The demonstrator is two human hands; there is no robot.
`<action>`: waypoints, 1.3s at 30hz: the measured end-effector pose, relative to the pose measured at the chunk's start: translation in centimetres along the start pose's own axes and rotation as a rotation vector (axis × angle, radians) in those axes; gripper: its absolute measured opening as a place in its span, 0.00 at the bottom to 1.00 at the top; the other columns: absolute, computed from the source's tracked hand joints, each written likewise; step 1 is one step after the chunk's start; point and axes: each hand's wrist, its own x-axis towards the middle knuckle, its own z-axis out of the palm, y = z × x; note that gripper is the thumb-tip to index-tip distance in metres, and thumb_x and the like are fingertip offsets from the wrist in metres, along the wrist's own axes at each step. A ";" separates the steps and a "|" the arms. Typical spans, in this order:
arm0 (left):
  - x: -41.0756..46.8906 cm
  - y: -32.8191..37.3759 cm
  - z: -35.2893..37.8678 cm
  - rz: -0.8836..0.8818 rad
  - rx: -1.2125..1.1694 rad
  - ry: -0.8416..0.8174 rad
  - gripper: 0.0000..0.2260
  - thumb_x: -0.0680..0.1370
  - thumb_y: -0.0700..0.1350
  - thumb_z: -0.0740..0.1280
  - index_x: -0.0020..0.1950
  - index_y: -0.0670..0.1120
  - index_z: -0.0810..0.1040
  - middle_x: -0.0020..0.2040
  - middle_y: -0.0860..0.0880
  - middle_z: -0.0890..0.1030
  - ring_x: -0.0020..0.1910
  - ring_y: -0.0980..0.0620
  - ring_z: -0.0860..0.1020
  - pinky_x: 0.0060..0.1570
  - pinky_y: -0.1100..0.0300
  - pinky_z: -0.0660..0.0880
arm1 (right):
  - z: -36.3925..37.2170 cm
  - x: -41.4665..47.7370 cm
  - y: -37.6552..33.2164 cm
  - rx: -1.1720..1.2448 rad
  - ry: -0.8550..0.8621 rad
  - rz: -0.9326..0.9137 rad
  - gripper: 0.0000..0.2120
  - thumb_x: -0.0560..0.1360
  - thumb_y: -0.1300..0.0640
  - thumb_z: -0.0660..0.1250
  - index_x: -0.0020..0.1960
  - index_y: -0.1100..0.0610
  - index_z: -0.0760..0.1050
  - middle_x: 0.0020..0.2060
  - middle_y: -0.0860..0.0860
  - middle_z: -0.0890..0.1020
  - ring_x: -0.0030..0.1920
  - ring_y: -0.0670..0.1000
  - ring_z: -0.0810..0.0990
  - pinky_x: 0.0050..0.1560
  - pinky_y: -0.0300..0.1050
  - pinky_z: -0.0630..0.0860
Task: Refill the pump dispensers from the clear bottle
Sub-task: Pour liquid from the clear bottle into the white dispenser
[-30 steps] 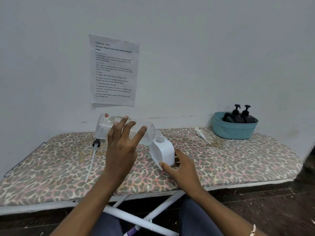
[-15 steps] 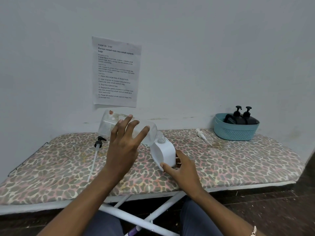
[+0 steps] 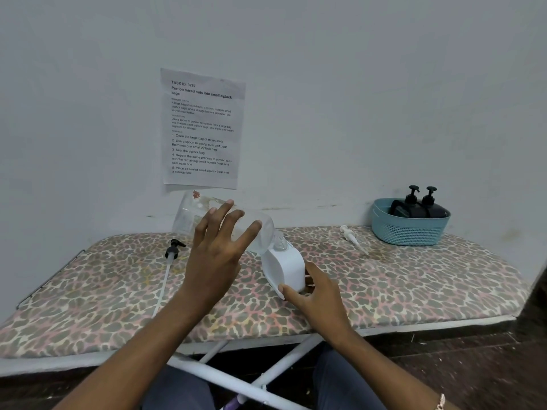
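**A:** What's nearest?

**B:** The right hand (image 3: 321,297). Its grip pinches the lower end of the white, boxy plastic dispenser (image 3: 285,267), which stands on the leopard-print ironing board (image 3: 414,279). Its fingers are partly hidden behind the dispenser.

**A:** And the left hand (image 3: 216,255)?

**B:** Its grip spreads over the clear plastic bottle (image 3: 195,214), which is tipped neck-down at the dispenser's mouth. The thumb is hidden, and I can't make out any liquid.

**A:** Farther back?

**B:** A black pump head with a tube (image 3: 173,251) lies to the left and a white pump head (image 3: 349,235) to the right. Two black pump bottles (image 3: 420,207) sit in a teal basket (image 3: 408,232).
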 end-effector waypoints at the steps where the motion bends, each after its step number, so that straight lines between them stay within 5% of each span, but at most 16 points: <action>1: 0.0 0.0 0.0 0.004 0.001 -0.001 0.34 0.67 0.28 0.55 0.69 0.46 0.81 0.66 0.39 0.79 0.77 0.38 0.65 0.74 0.42 0.61 | 0.0 0.0 -0.1 0.002 -0.003 0.001 0.25 0.75 0.48 0.78 0.70 0.48 0.76 0.53 0.40 0.81 0.51 0.30 0.78 0.41 0.29 0.77; 39: 2.3 -0.9 -0.6 0.237 0.084 0.048 0.32 0.69 0.27 0.52 0.66 0.45 0.82 0.65 0.39 0.80 0.75 0.38 0.67 0.78 0.48 0.53 | 0.1 0.1 0.3 0.021 -0.013 0.018 0.26 0.74 0.46 0.78 0.69 0.47 0.76 0.55 0.38 0.82 0.53 0.34 0.80 0.47 0.32 0.79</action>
